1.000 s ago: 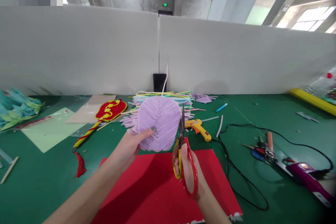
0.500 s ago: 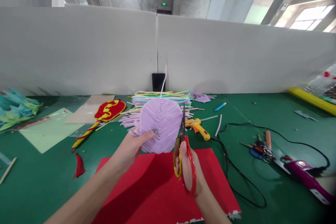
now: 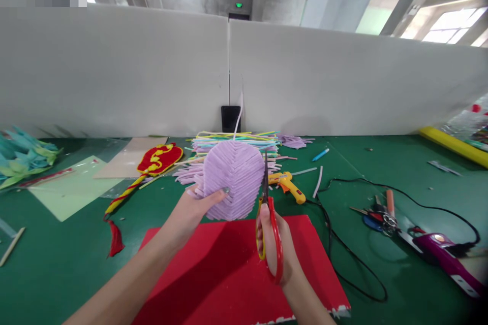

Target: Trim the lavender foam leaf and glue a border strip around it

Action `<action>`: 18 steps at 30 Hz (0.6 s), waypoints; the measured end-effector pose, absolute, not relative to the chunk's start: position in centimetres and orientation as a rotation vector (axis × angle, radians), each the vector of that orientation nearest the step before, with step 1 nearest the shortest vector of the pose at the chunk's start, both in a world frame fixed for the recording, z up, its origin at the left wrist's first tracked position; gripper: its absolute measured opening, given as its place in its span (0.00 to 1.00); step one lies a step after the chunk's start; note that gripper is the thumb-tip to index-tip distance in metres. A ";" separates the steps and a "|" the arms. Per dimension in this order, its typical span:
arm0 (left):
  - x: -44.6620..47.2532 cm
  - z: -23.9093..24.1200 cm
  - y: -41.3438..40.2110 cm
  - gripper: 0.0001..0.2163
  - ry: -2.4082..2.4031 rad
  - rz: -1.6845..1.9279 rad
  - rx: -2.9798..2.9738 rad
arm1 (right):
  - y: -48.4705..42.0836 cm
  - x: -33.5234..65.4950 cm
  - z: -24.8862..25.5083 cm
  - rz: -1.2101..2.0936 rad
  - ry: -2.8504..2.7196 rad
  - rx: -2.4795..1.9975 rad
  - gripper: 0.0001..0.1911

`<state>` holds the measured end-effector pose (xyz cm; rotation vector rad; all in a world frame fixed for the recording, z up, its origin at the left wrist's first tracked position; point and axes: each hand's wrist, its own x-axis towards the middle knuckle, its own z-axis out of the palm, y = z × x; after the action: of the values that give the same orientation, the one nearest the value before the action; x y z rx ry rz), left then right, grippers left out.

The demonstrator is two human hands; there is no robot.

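Above a red board [image 3: 236, 269] on a green tabletop, 2 bare hands meet at a lilac pipe-cleaner leaf [image 3: 244, 167], held up in mid-view with its pale stem [image 3: 238, 119] pointing upward. The left hand [image 3: 200, 205] pinches the leaf at its lower left: the thumb lies flat across the front, and the other fingers are mostly hidden behind. The right hand [image 3: 280, 244] is curled around the red and yellow handles of a pair of scissors [image 3: 271, 208], whose blades point up just beside the leaf's right edge. The blades look nearly together; whether fibre lies between them cannot be told.

For a clean edge, small snips that follow the curve would probably serve best, with the left hand turning the leaf to spare the right wrist. The thumb seems safely apart from the blades. A firm, light pinch should keep the soft rows from splaying without crushing them.
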<state>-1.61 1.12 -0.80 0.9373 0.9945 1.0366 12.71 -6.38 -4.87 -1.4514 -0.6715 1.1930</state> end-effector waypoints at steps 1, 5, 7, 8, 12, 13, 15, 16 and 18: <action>-1.6 -0.8 1.1 0.10 0.997 1.034 0.937 | -6.4 12.7 -4.8 1.195 -0.669 -1.457 0.28; -1.8 -0.9 1.3 0.12 0.972 1.024 0.940 | -6.4 12.7 -4.8 1.199 -0.669 -1.465 0.28; -1.9 -0.9 1.4 0.13 0.958 1.017 0.950 | -6.3 12.7 -4.9 1.199 -0.672 -1.467 0.28; -1.9 -0.9 1.4 0.14 0.958 1.015 0.957 | -6.3 12.7 -5.0 1.198 -0.677 -1.469 0.28; -2.1 -0.9 1.7 0.14 0.976 1.015 0.970 | -6.3 12.8 -5.0 1.217 -0.674 -1.473 0.28; -2.2 -0.9 1.8 0.14 0.982 1.011 0.970 | -6.3 12.8 -5.0 1.237 -0.658 -1.465 0.28; -2.3 -1.0 2.0 0.13 0.995 0.998 0.972 | -6.3 12.7 -4.9 1.273 -0.619 -1.440 0.28; -2.4 -1.0 2.0 0.13 1.003 0.992 0.972 | -6.3 12.7 -4.8 1.290 -0.601 -1.426 0.28; -2.4 -0.9 2.1 0.14 1.019 0.994 0.968 | -6.3 12.7 -4.6 1.315 -0.569 -1.400 0.27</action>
<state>-2.36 2.11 -0.89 0.9681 1.0194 0.9943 12.67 -6.33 -4.64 -1.4001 -0.5694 1.3147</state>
